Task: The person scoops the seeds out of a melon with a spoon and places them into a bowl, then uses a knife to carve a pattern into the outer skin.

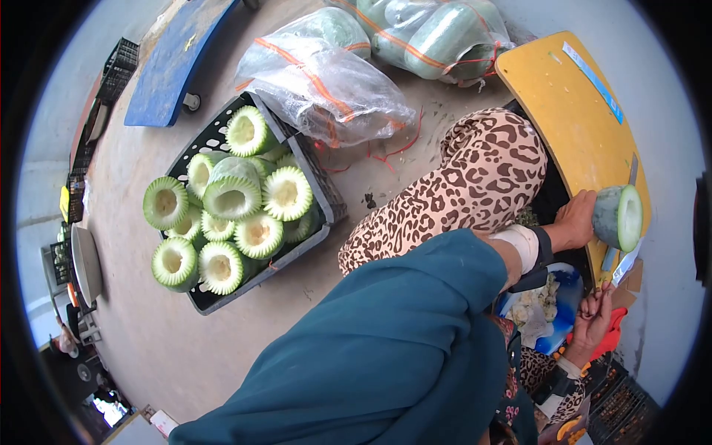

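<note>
On the yellow tabletop (pixel 567 119) at the right, a cut section of winter melon (pixel 610 215) lies with its pale, fleshy cut face turned to the right. My left hand (pixel 575 220) is pressed against the near end of its green rind, fingers bent around the edge. Lower down, beside the table edge, my right hand (pixel 591 320) has its fingers closed around the yellow handle of a knife (pixel 627 261), whose pale blade reaches up just below the melon. Under my hands a blue basin (pixel 567 285) holds scooped pale pulp.
A black crate (pixel 315 236) on the floor is heaped with hollowed melon sections (pixel 231 197) with scalloped rims. Clear bags of whole melons (pixel 445 41) lie behind it. A blue wheeled board (pixel 174 63) stands at the upper left, and a dark crate (pixel 623 404) at the lower right.
</note>
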Demonstrator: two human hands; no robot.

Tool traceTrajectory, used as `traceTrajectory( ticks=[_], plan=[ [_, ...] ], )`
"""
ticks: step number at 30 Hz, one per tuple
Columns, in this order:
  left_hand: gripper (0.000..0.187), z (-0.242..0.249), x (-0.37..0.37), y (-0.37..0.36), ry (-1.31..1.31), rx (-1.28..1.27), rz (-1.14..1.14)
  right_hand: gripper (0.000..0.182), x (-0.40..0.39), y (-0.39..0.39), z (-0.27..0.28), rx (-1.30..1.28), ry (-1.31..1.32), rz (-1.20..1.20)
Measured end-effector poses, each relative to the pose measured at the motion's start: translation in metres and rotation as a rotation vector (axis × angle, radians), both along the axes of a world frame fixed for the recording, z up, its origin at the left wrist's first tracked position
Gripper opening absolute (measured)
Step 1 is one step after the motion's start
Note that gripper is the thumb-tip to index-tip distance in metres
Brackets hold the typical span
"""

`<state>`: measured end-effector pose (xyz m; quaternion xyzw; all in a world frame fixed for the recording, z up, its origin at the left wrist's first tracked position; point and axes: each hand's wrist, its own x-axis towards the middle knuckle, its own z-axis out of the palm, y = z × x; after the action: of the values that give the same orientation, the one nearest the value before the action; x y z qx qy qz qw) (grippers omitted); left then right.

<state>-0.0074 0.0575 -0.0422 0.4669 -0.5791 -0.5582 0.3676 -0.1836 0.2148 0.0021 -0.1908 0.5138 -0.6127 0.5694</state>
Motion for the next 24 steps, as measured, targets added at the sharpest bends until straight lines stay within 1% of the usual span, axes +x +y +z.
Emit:
traceTrajectory(
  ticks=[6, 8, 15, 18, 24],
  plan=[
    [0.035, 0.001, 0.002, 0.001, 0.021, -0.007, 0.003, 0.026, -0.007, 0.003, -0.007, 0.015, -0.001, -0.003],
    [0.035, 0.001, 0.002, 0.001, 0.023, -0.01, 0.004, 0.027, -0.006, 0.004, -0.007, 0.019, 0.013, -0.041],
    [0.034, 0.001, 0.003, 0.001, 0.016, -0.038, 0.012, 0.029, 0.016, 0.006, -0.004, 0.046, 0.034, -0.115],
    [0.034, -0.004, -0.002, 0.001, 0.023, -0.045, 0.025, 0.028, 0.009, 0.008, -0.011, 0.016, 0.009, -0.049],
    [0.033, -0.007, -0.007, -0.002, 0.018, -0.044, 0.038, 0.026, 0.006, 0.011, -0.017, -0.015, -0.059, -0.004]
  ],
)
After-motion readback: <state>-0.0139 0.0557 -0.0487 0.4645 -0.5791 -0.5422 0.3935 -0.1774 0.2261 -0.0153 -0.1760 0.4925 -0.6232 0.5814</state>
